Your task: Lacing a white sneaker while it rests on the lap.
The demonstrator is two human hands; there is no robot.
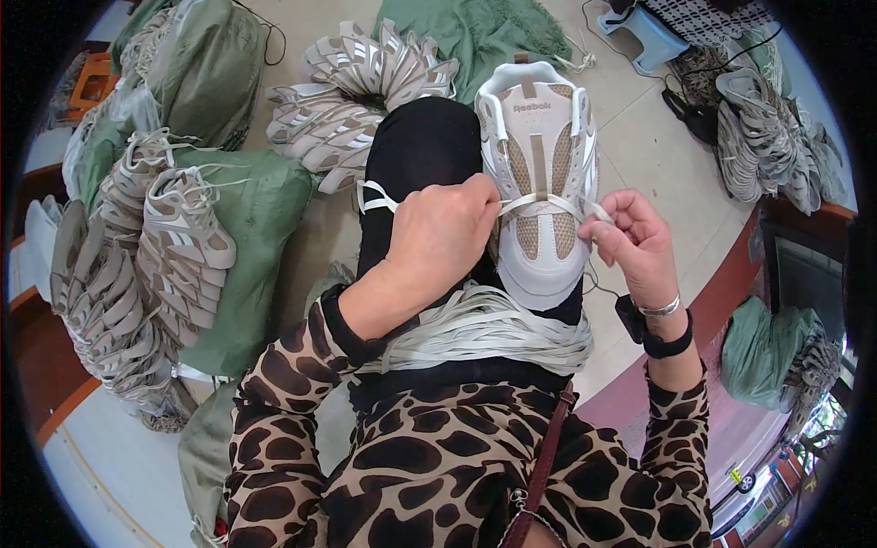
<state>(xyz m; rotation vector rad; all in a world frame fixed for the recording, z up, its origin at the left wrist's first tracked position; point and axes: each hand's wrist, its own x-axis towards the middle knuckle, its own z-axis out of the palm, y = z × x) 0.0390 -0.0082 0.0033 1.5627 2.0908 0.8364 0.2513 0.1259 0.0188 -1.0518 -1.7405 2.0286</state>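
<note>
Head view, nearest: a spotted top (411,457) in tan and black, crossed by a slim dark-red strap (551,447).
Lap: here's a thick bundle of flat, pale laces (484,333) draped over black trousers (425,142).
Shoe upper: it sits on the right leg, rounded toe towards the body, smooth off-white panels framing coarse tan mesh.
Lace: a flat white lace (539,203) spans the shoe upper (548,251) low on the tongue.
Left hand: this fist (440,228) pinches one side of it!
Right hand: thumb and forefinger (635,242) nip the other.
Lettering: dark print crosses the tongue's top.
Left: stacked uppers (187,247) lean against a woven-looking green sack (260,237).
</note>
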